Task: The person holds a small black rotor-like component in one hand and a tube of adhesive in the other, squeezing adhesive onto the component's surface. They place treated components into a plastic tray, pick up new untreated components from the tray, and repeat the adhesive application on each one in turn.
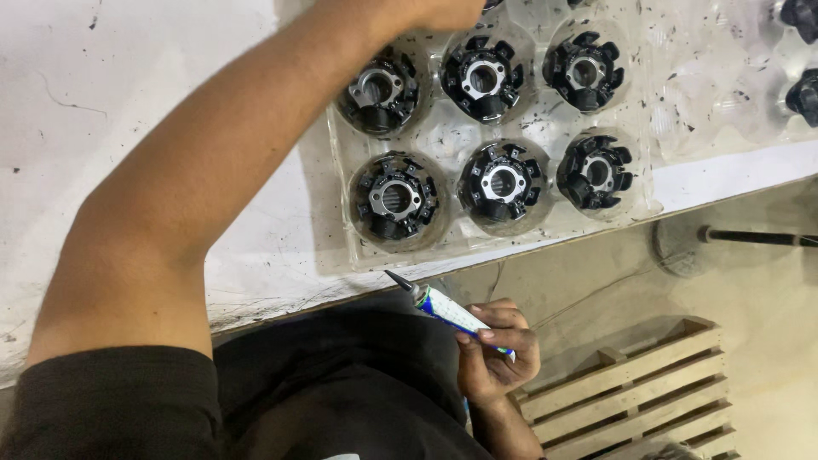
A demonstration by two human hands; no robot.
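The white, scuffed tabletop (128,94) ends in a straight edge, with bare floor beyond and a slatted wooden pallet (630,383) low down. A clear plastic tray (545,123) sits near that edge, holding round black metal parts (394,198) in cups. The left hand (452,8) reaches past the top; its grip cannot be told. The right hand (494,353) grips a small pointed tube (439,302) off the edge.

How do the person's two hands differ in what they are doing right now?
The right hand sits low near the body, gripping a white-and-blue tube with a dark pointed nozzle. The left hand stretches up across the clear plastic tray of black round metal parts, mostly out of frame. Both are bare.
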